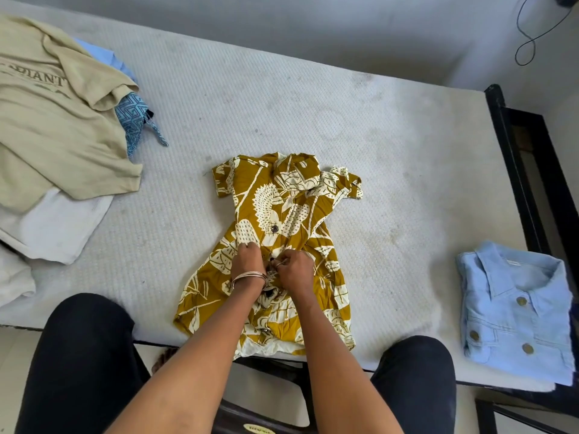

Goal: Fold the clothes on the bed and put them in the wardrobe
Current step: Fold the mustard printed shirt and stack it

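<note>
Both hands pinch the placket at mid-front: left hand (248,259) and right hand (294,267) closed on the mustard printed shirt (275,245), apparently buttoning it so it folds flat. It lies face-up on the mattress (282,104); a folded blue shirt (517,311) waits aside.

Landmark: mustard print shirt (275,245), flat at mid-mattress (313,114). Beyond its collar: bare mattress to the far edge, open. Left of it: clear strip, then heaped clothes pile (56,136). Right of it: clear strip, then folded blue shirt (517,311); black bed frame (513,158) bounds that side.
</note>
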Available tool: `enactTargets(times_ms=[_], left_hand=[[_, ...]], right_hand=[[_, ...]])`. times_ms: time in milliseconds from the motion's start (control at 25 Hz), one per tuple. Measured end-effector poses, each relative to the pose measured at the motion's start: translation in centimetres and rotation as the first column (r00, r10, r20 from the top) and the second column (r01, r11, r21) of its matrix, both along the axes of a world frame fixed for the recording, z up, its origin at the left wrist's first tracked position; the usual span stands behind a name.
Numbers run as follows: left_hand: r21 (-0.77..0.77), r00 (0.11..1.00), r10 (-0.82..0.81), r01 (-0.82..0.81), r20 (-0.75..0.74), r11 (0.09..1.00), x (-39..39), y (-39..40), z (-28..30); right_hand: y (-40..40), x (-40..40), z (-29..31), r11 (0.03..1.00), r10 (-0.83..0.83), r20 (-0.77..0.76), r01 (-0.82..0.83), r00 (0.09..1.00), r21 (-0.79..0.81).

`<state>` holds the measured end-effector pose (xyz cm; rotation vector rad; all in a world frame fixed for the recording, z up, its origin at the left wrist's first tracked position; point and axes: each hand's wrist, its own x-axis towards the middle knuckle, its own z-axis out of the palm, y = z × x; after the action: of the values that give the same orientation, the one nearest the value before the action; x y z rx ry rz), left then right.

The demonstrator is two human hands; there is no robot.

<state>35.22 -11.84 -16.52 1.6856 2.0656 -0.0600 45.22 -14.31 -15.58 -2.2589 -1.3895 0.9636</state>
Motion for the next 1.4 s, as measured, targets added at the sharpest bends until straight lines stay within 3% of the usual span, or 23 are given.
enactTargets(times_ms=[240,320,520,760,1120,1400], left_hand=[[0.014,0.994,-0.104,0.105,-0.043,0.994,-0.2,-0.1,0.8],[0.029,0.997,-0.072,0.073,-0.012,0.997,-0.4,-0.2,1.2],[0.089,0.96,0.009,-0.035,0.28,0.995,-1.3,-0.5,1.9],[0.109,0.901,0.025,-0.08,0.433,0.991,-1.0,-1.8,3.6],[0.093,0.934,-0.012,-0.023,0.358,0.995,-1.3,-3.5,5.4],[0.098,0.934,-0.002,-0.035,0.357,0.995,-2.0,-3.4,6.2]], right_hand=[[-0.5,-0.5,0.1,0.999,-0.044,-0.001,0.044,0.999,0.01],[-0.6,-0.5,0.2,0.999,-0.046,-0.021,0.047,0.999,0.02],[-0.9,-0.3,1.4,0.999,0.004,-0.083,-0.001,0.997,0.039],[-1.7,0.2,3.1,0.997,-0.026,-0.118,0.033,0.993,0.063],[-3.1,0.1,4.6,0.998,0.023,-0.164,-0.013,0.986,0.06],[-2.9,0.2,4.9,0.999,0.042,-0.343,-0.047,0.938,-0.007]])
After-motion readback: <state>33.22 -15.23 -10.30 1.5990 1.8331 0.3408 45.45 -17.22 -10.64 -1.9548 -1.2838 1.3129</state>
